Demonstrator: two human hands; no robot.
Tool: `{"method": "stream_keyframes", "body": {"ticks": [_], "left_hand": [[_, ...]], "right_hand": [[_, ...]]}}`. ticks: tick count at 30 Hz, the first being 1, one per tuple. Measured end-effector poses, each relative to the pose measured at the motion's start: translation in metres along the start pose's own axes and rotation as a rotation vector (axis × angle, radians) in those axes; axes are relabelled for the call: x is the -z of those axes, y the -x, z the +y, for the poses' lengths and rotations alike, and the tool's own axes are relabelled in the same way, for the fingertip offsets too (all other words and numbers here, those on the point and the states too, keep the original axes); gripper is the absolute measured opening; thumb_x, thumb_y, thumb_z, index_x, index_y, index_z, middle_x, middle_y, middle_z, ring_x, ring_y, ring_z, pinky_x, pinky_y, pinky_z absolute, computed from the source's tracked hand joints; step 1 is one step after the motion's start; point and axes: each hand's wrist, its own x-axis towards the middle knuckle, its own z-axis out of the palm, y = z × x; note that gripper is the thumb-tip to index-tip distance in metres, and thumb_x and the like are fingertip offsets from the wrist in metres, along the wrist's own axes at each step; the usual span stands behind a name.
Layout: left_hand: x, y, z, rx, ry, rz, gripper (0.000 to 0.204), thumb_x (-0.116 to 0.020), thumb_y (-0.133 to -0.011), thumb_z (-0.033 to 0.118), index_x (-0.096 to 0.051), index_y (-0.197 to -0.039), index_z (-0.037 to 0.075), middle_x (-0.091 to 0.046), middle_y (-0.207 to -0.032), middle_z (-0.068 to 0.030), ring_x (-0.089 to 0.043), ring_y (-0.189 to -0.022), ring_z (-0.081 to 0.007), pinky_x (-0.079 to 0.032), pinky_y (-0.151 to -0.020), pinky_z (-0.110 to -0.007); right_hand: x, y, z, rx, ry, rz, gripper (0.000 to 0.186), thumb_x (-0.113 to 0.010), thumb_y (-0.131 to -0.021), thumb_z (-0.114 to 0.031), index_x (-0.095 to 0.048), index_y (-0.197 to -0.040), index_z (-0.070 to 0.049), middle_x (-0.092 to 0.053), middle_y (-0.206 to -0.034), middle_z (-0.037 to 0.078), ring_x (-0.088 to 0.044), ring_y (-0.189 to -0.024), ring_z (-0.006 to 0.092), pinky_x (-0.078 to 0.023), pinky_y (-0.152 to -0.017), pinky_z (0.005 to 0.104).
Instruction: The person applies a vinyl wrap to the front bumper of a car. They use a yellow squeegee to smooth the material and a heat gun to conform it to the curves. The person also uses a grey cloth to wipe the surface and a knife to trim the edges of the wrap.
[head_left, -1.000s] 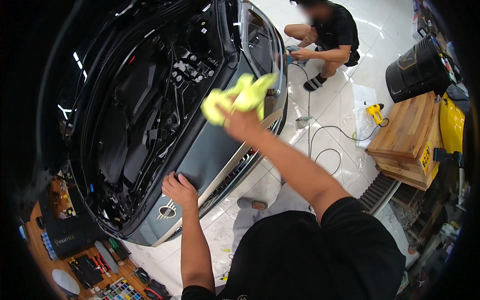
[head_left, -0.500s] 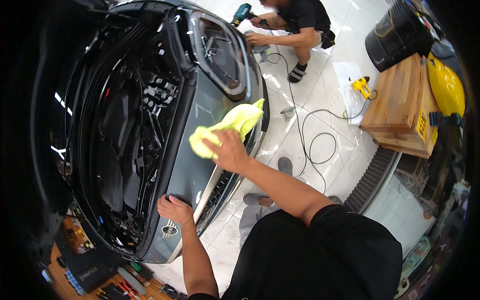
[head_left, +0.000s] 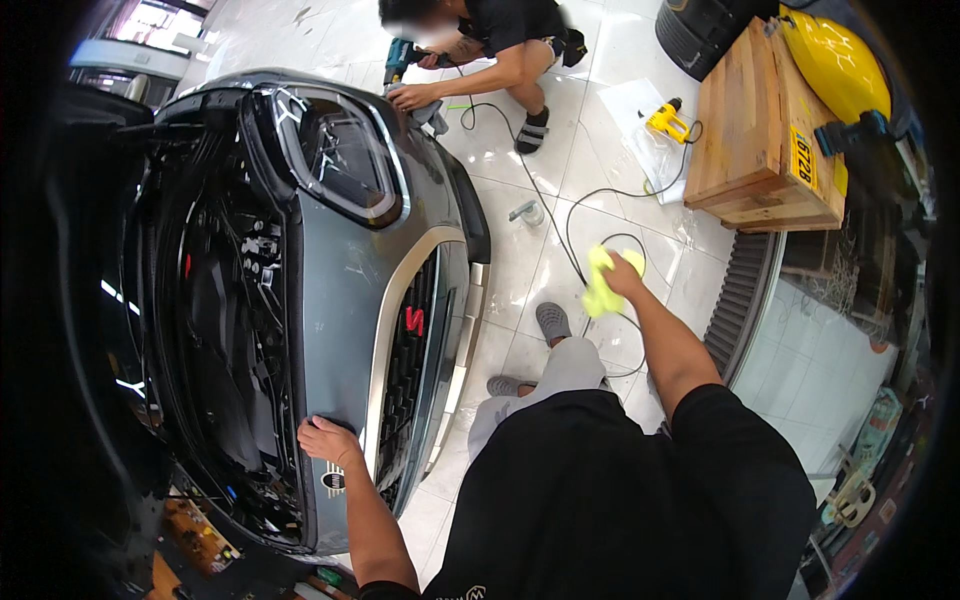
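A grey-blue car front [head_left: 345, 310] stands before me with its engine bay [head_left: 215, 300] exposed. My left hand [head_left: 328, 442] rests on the painted front panel beside the round winged badge [head_left: 333, 480], fingers laid flat toward the bay's edge. Out to the right, away from the car, my right hand [head_left: 627, 273] is closed on a bright yellow cloth [head_left: 602, 292], which hangs over the floor. Between the two hands lie the dark grille [head_left: 405, 350] with its beige surround and a red letter emblem [head_left: 414, 321]. The headlight [head_left: 345, 155] is at the far end.
A crouching co-worker [head_left: 510, 45] holds a teal heat gun [head_left: 398, 58] and a grey cloth [head_left: 430, 117] near the far corner. A black cable [head_left: 575, 250] loops across the tiles. To the right are a yellow heat gun [head_left: 667, 121], a wooden box [head_left: 735, 130] and a black drum [head_left: 700, 38].
My right hand has swung off the panel to the right with the yellow cloth. My left hand stays on the panel near the badge. The view has shifted.
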Motion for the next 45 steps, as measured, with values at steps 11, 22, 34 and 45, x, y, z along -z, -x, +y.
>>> {"method": "stream_keyframes", "body": {"ticks": [11,22,34,45], "left_hand": [[0.037,-0.052,-0.026,-0.104,0.166,-0.536,0.039,-0.049,-0.099,0.030,-0.059,-0.106,-0.007,-0.057,-0.105,-0.0236,-0.056,-0.093,-0.0405,-0.045,-0.082,-0.049],[0.082,-0.035,0.259,-0.794,1.033,-0.864,0.035,-0.060,-0.092,0.017,-0.056,-0.119,-0.004,-0.058,-0.108,-0.0201,-0.059,-0.094,-0.0308,-0.047,-0.086,-0.037],[-0.037,0.068,0.326,-0.946,0.436,-1.206,0.025,-0.060,-0.087,0.020,-0.064,-0.086,-0.005,-0.065,-0.096,-0.0277,-0.064,-0.086,-0.0433,-0.050,-0.076,-0.047],[0.047,0.239,0.306,-0.290,0.807,-1.237,0.018,-0.058,-0.088,0.010,-0.060,-0.094,-0.007,-0.058,-0.081,-0.0170,-0.060,-0.080,-0.0301,-0.049,-0.069,-0.037]], "right_hand": [[-0.036,0.186,0.141,-0.491,0.128,-0.250,0.057,-0.056,-0.086,-0.029,-0.047,-0.137,-0.005,-0.058,-0.127,0.023,-0.056,-0.118,0.0374,-0.045,-0.100,0.0442],[0.014,0.109,-0.149,0.005,-0.542,0.136,0.068,-0.068,-0.087,-0.039,-0.044,-0.138,-0.001,-0.060,-0.123,0.024,-0.061,-0.110,0.0331,-0.048,-0.093,0.0412],[0.368,0.069,-0.076,-0.105,-0.239,0.813,0.056,-0.070,-0.086,-0.027,-0.050,-0.132,0.000,-0.063,-0.119,0.021,-0.064,-0.107,0.0310,-0.050,-0.091,0.0390],[0.598,-0.032,0.121,-0.350,0.133,1.112,0.045,-0.072,-0.081,-0.025,-0.062,-0.113,0.005,-0.062,-0.114,0.025,-0.056,-0.115,0.0377,-0.045,-0.096,0.0419]]}}
